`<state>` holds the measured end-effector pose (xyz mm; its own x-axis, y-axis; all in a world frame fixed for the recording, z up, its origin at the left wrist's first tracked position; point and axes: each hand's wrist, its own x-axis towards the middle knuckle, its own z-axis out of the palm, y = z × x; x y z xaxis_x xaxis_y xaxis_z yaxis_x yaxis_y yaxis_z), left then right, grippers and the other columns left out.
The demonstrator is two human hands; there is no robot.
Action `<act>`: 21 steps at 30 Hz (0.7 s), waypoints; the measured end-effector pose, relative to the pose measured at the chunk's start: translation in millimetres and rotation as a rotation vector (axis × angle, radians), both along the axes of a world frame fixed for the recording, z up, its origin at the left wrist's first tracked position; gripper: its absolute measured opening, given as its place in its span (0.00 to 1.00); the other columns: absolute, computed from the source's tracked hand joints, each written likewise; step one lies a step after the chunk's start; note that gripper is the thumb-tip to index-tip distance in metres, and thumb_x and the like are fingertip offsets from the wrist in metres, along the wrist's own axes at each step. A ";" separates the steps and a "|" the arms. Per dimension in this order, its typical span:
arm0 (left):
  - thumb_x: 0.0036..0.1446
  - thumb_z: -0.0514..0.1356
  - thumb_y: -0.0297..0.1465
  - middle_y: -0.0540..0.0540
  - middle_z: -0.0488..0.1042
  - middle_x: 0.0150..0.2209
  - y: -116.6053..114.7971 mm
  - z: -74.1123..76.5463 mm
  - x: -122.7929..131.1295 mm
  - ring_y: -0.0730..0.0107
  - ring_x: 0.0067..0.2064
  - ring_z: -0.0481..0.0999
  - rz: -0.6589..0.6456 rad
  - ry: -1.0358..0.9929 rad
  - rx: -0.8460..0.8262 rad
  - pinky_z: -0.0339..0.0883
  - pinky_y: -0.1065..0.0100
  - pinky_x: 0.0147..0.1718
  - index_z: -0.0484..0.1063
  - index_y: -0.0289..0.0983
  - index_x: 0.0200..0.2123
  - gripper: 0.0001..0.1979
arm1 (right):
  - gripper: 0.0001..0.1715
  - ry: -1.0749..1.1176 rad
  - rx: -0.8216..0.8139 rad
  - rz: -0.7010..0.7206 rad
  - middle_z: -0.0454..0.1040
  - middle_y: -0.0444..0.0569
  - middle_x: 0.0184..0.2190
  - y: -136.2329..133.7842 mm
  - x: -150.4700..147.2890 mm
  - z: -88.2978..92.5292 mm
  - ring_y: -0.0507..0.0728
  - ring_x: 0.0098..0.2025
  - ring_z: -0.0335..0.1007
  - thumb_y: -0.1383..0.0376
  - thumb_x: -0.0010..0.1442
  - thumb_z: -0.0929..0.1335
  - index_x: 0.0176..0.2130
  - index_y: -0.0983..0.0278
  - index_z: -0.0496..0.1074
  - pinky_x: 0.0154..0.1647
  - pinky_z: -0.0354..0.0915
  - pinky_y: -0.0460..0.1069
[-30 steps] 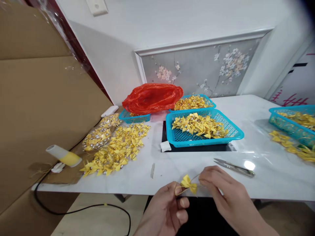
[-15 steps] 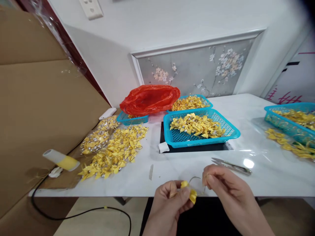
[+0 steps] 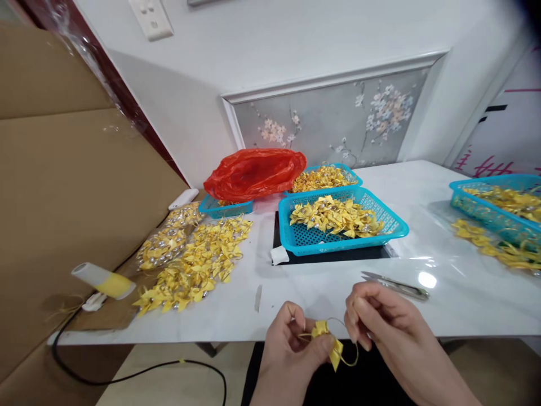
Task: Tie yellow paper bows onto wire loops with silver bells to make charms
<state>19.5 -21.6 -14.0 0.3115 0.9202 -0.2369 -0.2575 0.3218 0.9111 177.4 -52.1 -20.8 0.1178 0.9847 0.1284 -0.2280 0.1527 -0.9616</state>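
Note:
Near the table's front edge, my left hand [image 3: 298,349] is closed on a small yellow ribbon flower [image 3: 322,330], pinched between thumb and fingers. A thin yellow cord [image 3: 355,356] loops out of the flower towards my right hand [image 3: 378,321]. The fingertips of my right hand are pressed together at the cord's upper part; the exact grip on it is partly hidden. Just beyond my right hand lies a pair of thread snips [image 3: 397,285] on the white table.
A blue basket [image 3: 296,249] of yellow flowers stands ahead on a black board. Loose flowers [image 3: 198,265] are heaped at left, beside a tube [image 3: 103,280]. Behind are a red plastic bag [image 3: 253,175] and more baskets; another basket [image 3: 486,211] is at right.
The flower has turned in my left hand and now shows more of its petals. The cord forms a wider loop below my right hand. My left index finger has lifted and bent.

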 end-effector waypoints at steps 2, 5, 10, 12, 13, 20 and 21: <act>0.43 0.74 0.33 0.55 0.73 0.22 -0.4 -0.8 -1.1 0.79 0.23 0.66 -0.016 0.021 0.017 0.60 0.77 0.24 0.57 0.39 0.25 0.24 | 0.19 -0.132 0.019 -0.018 0.68 0.41 0.23 -0.4 4.4 4.6 0.49 0.25 0.62 0.56 0.69 0.64 0.29 0.62 0.67 0.26 0.61 0.43; 0.44 0.74 0.33 0.56 0.73 0.22 -0.7 0.1 0.0 0.79 0.23 0.66 -0.011 0.039 0.030 0.59 0.77 0.24 0.57 0.39 0.25 0.24 | 0.21 -0.309 0.057 -0.031 0.66 0.41 0.22 -1.8 11.4 12.2 0.50 0.25 0.62 0.55 0.70 0.62 0.27 0.62 0.67 0.27 0.61 0.44; 0.43 0.73 0.31 0.56 0.72 0.22 -0.4 2.5 5.8 0.80 0.22 0.65 0.014 0.048 0.041 0.59 0.77 0.24 0.57 0.39 0.25 0.23 | 0.21 -0.521 0.113 -0.005 0.64 0.41 0.23 -3.4 18.4 17.2 0.50 0.26 0.63 0.59 0.72 0.59 0.28 0.61 0.65 0.27 0.62 0.43; 0.43 0.73 0.30 0.57 0.70 0.21 0.6 2.9 5.1 0.80 0.22 0.64 0.032 0.031 0.036 0.58 0.78 0.23 0.56 0.39 0.25 0.23 | 0.20 -0.601 0.129 -0.060 0.64 0.41 0.22 -5.1 22.9 17.3 0.50 0.25 0.62 0.60 0.72 0.59 0.28 0.60 0.64 0.26 0.61 0.42; 0.43 0.73 0.30 0.57 0.70 0.21 1.6 3.2 3.4 0.80 0.22 0.64 0.058 0.032 0.033 0.58 0.78 0.22 0.57 0.39 0.24 0.23 | 0.19 -0.638 0.135 -0.106 0.63 0.40 0.22 -6.3 26.5 17.6 0.50 0.25 0.62 0.60 0.71 0.59 0.28 0.60 0.65 0.26 0.61 0.42; 0.42 0.74 0.32 0.56 0.71 0.22 7.4 7.4 -15.4 0.77 0.24 0.67 0.203 0.127 0.038 0.62 0.78 0.24 0.58 0.39 0.24 0.23 | 0.16 -0.711 0.161 -0.398 0.63 0.41 0.20 -10.8 59.8 29.9 0.50 0.23 0.60 0.58 0.67 0.63 0.28 0.60 0.67 0.22 0.61 0.42; 0.42 0.74 0.32 0.55 0.71 0.22 7.3 8.1 -16.0 0.77 0.24 0.66 0.193 0.129 0.044 0.62 0.78 0.24 0.58 0.39 0.23 0.23 | 0.16 -0.699 0.159 -0.419 0.63 0.41 0.20 -7.6 61.8 30.7 0.50 0.23 0.60 0.57 0.67 0.63 0.28 0.60 0.67 0.22 0.61 0.42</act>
